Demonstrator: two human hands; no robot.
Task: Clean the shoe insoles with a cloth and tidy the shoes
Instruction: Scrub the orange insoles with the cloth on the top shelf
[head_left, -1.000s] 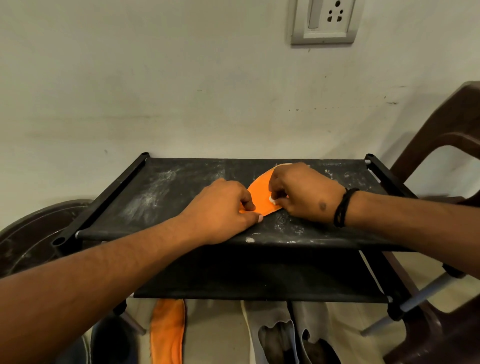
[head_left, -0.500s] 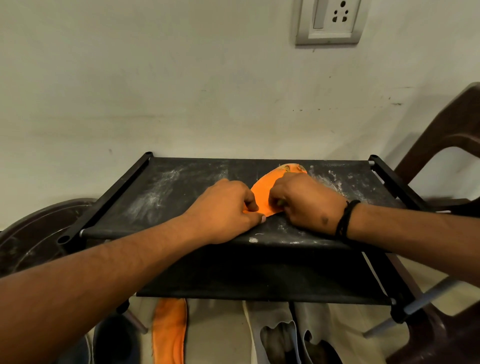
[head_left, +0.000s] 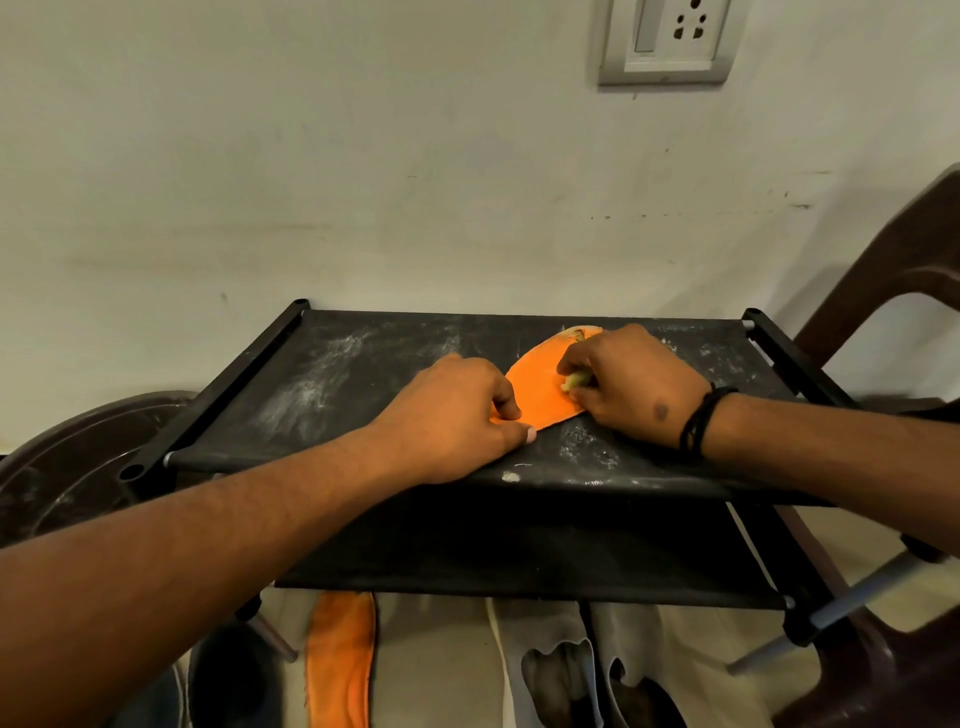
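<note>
- Bottom of frame: a second orange insole (head_left: 340, 660) and grey shoes (head_left: 561, 670) sit under the rack, not touched yet.
- Centre: left hand (head_left: 457, 415) pins the near end of the insole (head_left: 537, 395) flat on the dusty top shelf (head_left: 332, 379).
- Just beyond: right hand (head_left: 628, 384), bunched around a small cloth (head_left: 575, 381), has slid back up the insole from half a second ago, so I'd say scrubbing's still mid-stroke.
</note>
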